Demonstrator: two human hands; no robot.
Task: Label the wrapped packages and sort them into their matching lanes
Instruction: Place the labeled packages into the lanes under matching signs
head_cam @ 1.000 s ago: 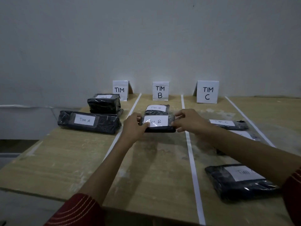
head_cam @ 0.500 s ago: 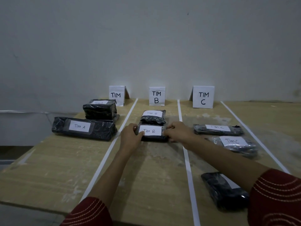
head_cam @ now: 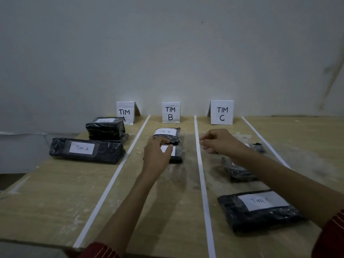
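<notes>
Left fingers: the forefinger (head_cam: 163,140) of the left hand (head_cam: 157,155) reaches to the far edge of the near Tim B package (head_cam: 178,155) and the thumb lies across its white label. The fingers are loose and grip nothing; I cannot tell whether they press on the wrap.
Right fingers: the fingers (head_cam: 205,139) of the right hand (head_cam: 220,143) are loosely curled and hold nothing, just right of the middle tape line (head_cam: 202,174), over lane C.
Lane B: the near Tim B package lies flat in the middle lane, right up against the far Tim B package (head_cam: 167,135). The TIM B sign (head_cam: 170,112) stands at the far end.
Lane C: a dark middle package (head_cam: 240,173) lies partly under the right forearm. A far package (head_cam: 258,147) is mostly hidden. A near package (head_cam: 260,209) has a label reading "Tim". The TIM C sign (head_cam: 222,112) stands far.
Lane A: the long Tim A package (head_cam: 85,149) lies nearest. Just beyond it is a stacked package (head_cam: 106,128) with a blurred label, and the TIM A sign (head_cam: 125,112) stands partly hidden behind that.
Surroundings: wooden table (head_cam: 46,192), left tape line (head_cam: 111,183), right tape line (head_cam: 260,135), grey wall (head_cam: 167,53), red sleeves (head_cam: 98,251).
</notes>
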